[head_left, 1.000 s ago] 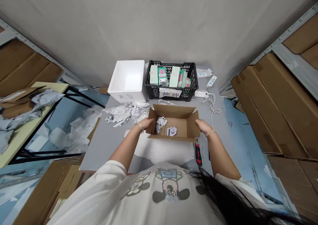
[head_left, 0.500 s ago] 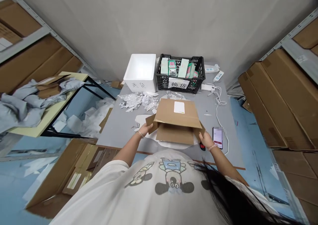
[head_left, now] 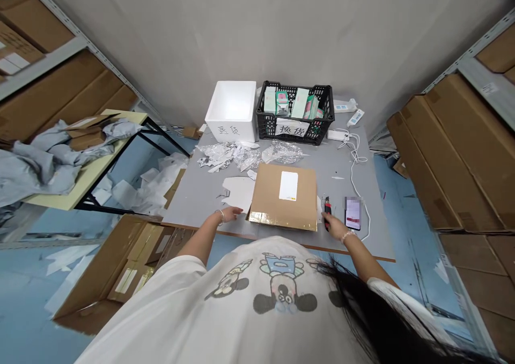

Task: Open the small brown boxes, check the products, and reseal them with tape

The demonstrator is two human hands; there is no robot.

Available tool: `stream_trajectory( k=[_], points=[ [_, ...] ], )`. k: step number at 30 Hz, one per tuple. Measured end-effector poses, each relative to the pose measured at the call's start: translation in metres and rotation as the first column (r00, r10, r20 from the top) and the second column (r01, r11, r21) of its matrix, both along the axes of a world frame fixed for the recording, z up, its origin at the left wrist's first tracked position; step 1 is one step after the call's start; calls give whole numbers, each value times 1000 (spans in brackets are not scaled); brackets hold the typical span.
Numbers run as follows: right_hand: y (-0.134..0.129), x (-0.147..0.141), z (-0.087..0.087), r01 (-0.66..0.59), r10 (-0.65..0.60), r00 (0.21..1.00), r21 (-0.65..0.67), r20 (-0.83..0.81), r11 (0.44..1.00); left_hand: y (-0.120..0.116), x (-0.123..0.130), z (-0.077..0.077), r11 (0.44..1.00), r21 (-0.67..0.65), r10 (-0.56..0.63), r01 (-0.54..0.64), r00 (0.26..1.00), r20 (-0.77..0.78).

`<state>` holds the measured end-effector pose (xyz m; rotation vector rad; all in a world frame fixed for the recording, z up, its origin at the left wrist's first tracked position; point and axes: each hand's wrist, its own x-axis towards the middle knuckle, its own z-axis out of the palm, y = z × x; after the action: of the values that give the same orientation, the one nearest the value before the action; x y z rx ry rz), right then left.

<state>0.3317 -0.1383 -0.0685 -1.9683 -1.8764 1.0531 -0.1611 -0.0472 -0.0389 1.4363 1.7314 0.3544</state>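
Note:
A closed cardboard box point(head_left: 269, 192) with a white label point(head_left: 288, 186) on top lies flat on the grey table, shiny tape along its near edge. To its right, my right hand point(head_left: 335, 228) has its fingers over the handle of a red and black utility knife point(head_left: 328, 208), its tip pointing away from me. My left hand point(head_left: 231, 214) is apart from the box on its left side, holding nothing, with fingers stretched towards it. Near that hand lies a torn white sheet point(head_left: 237, 191), partly beside the box.
A white foam bin point(head_left: 231, 128) and a black crate point(head_left: 289, 134) of small boxes stand at the back. Crumpled plastic wrap point(head_left: 281, 152) lies before them. A phone point(head_left: 353, 214) with a white cable sits right. An open carton point(head_left: 84, 283) is on the floor left.
The box was tilted, with its flaps apart and both hands on its sides. It now lies flat and closed. Both hands have let go, the right one coming onto the utility knife.

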Motion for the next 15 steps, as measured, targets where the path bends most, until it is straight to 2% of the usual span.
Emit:
stream_trajectory(
  k=[2, 3, 5, 7, 9, 11, 15],
  points=[
    [30, 3, 15, 95, -98, 994, 58, 42, 994, 23, 0, 9, 999, -44, 5, -5, 1000, -3],
    [47, 1, 24, 178, -184, 982, 111, 47, 978, 37, 3, 14, 999, -38, 20, -20, 1000, -3],
    [84, -8, 41, 265, -268, 963, 194, -11, 944, 68, 18, 22, 999, -22, 46, -46, 999, 14],
    [118, -21, 57, 336, -320, 940, 173, -115, 926, 97, 38, 29, 999, -23, 45, -44, 998, 51],
    [146, -35, 69, 449, -432, 879, 44, -200, 893, 120, 60, 33, 998, -41, 43, -41, 997, 69],
    [167, -46, 77, 536, -560, 796, -162, -230, 828, 136, 78, 34, 995, -87, 52, -46, 997, 65],
    [183, -62, 82, 521, -653, 716, -434, -246, 735, 144, 102, 31, 983, -178, 56, -39, 994, 94]
  ],
)
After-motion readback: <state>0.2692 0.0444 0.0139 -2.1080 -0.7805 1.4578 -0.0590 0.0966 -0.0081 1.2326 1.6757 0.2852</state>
